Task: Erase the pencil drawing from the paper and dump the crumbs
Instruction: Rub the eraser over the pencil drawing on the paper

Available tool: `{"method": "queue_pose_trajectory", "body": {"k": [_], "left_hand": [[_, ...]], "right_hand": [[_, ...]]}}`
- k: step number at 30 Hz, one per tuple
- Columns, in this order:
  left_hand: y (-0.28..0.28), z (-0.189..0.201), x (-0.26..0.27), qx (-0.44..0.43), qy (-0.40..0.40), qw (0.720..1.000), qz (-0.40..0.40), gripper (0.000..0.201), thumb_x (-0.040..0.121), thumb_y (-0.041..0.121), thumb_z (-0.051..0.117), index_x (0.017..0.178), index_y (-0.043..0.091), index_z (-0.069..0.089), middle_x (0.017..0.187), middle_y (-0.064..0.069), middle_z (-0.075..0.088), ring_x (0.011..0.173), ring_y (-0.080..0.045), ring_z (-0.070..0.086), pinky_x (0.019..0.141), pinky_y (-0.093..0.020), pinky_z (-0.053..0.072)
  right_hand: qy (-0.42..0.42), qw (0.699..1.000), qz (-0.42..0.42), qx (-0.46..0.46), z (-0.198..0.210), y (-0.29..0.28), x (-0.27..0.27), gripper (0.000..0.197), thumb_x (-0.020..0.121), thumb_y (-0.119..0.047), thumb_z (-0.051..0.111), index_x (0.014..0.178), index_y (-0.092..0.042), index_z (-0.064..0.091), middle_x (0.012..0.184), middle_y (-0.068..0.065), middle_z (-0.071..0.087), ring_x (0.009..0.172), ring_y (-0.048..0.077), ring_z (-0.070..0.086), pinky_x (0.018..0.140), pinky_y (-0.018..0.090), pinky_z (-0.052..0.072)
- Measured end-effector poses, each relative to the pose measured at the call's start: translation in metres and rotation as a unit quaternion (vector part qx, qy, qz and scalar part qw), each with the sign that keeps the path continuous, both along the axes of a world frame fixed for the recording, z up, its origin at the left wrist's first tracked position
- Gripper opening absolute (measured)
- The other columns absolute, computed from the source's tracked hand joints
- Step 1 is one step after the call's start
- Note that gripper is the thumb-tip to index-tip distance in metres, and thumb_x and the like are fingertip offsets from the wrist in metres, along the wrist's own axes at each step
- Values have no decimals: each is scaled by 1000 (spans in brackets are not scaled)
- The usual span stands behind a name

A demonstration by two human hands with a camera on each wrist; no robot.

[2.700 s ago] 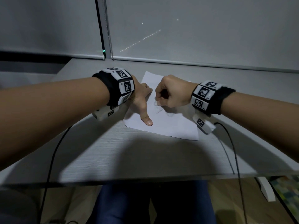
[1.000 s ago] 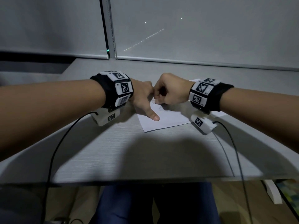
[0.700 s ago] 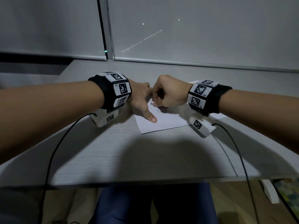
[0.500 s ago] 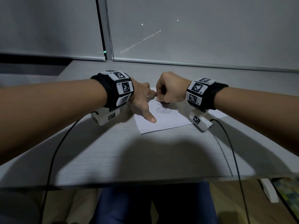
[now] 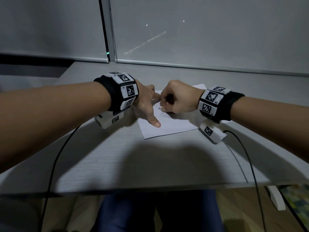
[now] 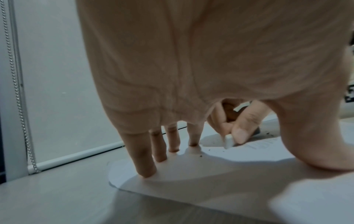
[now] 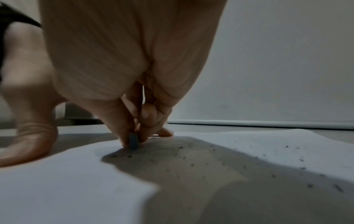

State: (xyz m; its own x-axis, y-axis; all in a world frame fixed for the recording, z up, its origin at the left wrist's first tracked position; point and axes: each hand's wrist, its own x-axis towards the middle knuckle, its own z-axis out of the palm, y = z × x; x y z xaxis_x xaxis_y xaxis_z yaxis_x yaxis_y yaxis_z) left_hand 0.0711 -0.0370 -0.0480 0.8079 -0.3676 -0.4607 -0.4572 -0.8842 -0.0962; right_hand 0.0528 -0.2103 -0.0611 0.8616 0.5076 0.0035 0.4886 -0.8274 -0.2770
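Note:
A white sheet of paper (image 5: 168, 127) lies on the grey desk, with a faint pencil drawing (image 5: 165, 115) near its middle. My left hand (image 5: 147, 104) presses on the sheet with straight spread fingers (image 6: 145, 166) and the thumb (image 5: 154, 122) pointing toward me. My right hand (image 5: 177, 99) is curled and pinches a small white eraser (image 6: 229, 140), whose lower end touches the paper beside the drawing. From the right wrist view the eraser (image 7: 133, 140) looks dark between thumb and fingers. Dark crumbs (image 7: 226, 163) are scattered over the paper (image 7: 67, 181).
The grey desk (image 5: 150, 164) runs back to a window with lowered roller blinds (image 5: 200, 30) and a bead chain (image 6: 17, 91). Black cables (image 5: 55, 164) hang from both wrist cameras over the front edge. My legs show below the desk.
The paper was turned and pulled nearer between the earliest frame and one second ago. Since then my right hand has rubbed the eraser back and forth, while my left hand stays pressing.

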Motion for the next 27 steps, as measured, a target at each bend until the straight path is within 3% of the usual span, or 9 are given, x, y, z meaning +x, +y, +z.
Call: {"method": "queue_pose_trajectory", "body": {"k": [7, 11, 16, 20, 22, 27], "left_hand": [[-2, -3, 1, 3, -14, 1000, -4, 136, 64, 96, 72, 173, 49, 5, 157, 1, 32, 150, -35, 44, 111, -52, 44], [-4, -2, 1, 3, -13, 1000, -2, 132, 66, 94, 74, 173, 48, 11, 155, 2, 34, 145, -35, 48, 100, -47, 45], [-6, -3, -1, 9, -20, 1000, 4, 137, 68, 93, 72, 175, 45, 0, 164, 1, 28, 153, -35, 41, 113, -50, 42], [-6, -2, 0, 4, -23, 1000, -4, 130, 70, 91, 74, 173, 46, 9, 157, 0, 34, 146, -36, 47, 102, -47, 43], [-6, -2, 1, 5, -20, 1000, -6, 130, 70, 91, 74, 173, 46, 9, 156, 1, 33, 146, -36, 48, 104, -48, 44], [-4, -6, 5, 11, -16, 1000, -9, 142, 63, 96, 73, 174, 46, 1, 166, 3, 26, 154, -35, 41, 115, -51, 41]], "right_hand": [[-38, 999, -39, -2, -4, -11, 12, 14, 86, -18, 76, 73, -13, 75, 62, -4, 69, 56, 10, 60, 60, 22, 49], [-5, 1000, 4, -2, -5, -10, 1, 12, 86, -15, 76, 74, -10, 76, 64, 0, 73, 54, 7, 62, 57, 9, 45], [-46, 998, -36, -25, -2, -20, 13, 13, 87, -20, 78, 77, -12, 78, 68, 0, 73, 63, 17, 65, 64, 31, 58], [-28, 1000, 4, -12, -5, -10, -3, 15, 86, -19, 77, 71, -17, 73, 63, -8, 68, 57, 7, 61, 60, 21, 52], [-21, 1000, 5, -5, -5, -11, -4, 17, 86, -20, 78, 70, -20, 72, 63, -8, 69, 57, 7, 62, 59, 17, 50], [-28, 998, -56, -32, -2, -27, 11, 16, 87, -25, 77, 75, -15, 77, 66, -3, 73, 62, 13, 67, 64, 28, 56]]}}
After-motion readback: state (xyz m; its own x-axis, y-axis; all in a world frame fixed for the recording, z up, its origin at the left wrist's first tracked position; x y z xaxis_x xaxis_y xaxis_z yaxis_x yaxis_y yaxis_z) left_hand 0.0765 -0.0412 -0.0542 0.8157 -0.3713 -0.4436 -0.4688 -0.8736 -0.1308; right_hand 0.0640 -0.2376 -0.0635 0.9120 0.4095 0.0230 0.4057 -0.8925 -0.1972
